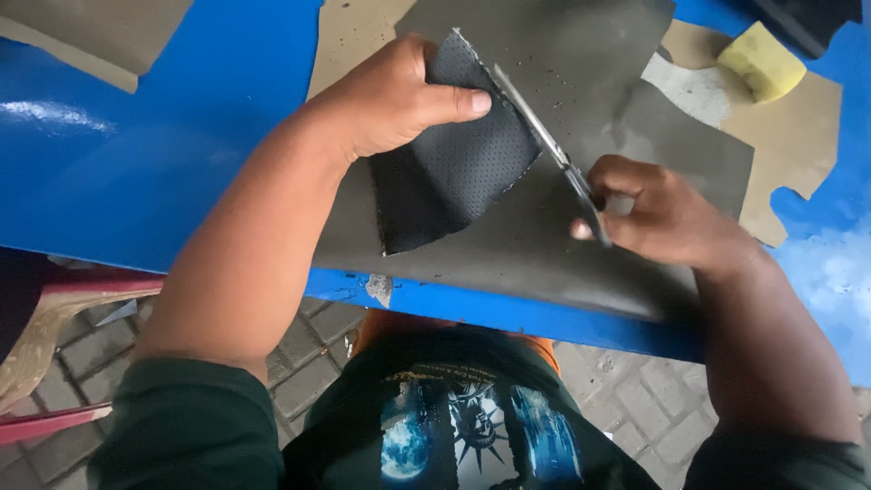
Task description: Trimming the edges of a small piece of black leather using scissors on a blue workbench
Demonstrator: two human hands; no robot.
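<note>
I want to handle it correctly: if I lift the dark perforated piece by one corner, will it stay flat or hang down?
The perforated piece would probably droop: it already bends where the left hand pinches it. It looks thin, so likely light for its size. The scissors in the right hand meet its edge, which suggests soft sheet, not stiff board.

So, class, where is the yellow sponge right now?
In the head view the yellow sponge sits at the upper right, on a tan sheet on the blue table, beyond the right hand holding the scissors.
</note>
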